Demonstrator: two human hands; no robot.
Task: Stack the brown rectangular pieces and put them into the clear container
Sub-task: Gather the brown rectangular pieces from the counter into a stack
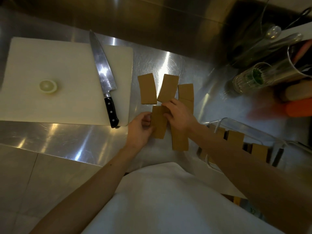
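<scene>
Far left: white cutting board (pixel 50 65), matte plastic with rounded corners, carrying a pale round onion slice (pixel 48 86). A chef's knife (pixel 103 76) lies along the board's right part, polished blade, black riveted handle pointing toward the person. The steel counter (pixel 67 142) is brushed and glaring with reflections.

Centre: five brown rectangular pieces visible, flat, matte, cardboard-like, slightly curved along their long edges. Three loose pieces (pixel 147 89) lie fanned beyond the hands. The left hand (pixel 140 130) pinches the near-left piece (pixel 158 123) by its edge; the right hand (pixel 179 115) is closed over that piece's top corner. Another piece (pixel 179 141) lies partly under the right wrist.

Right: the clear container (pixel 253 130), thin transparent plastic, near the counter edge, already holding several brown pieces standing on edge.

Risks, as I judge them: smooth steel lets thin pieces skid when pinched; curved edges could misalign the stack; the forearm crossing the container might nudge it toward the edge.
</scene>
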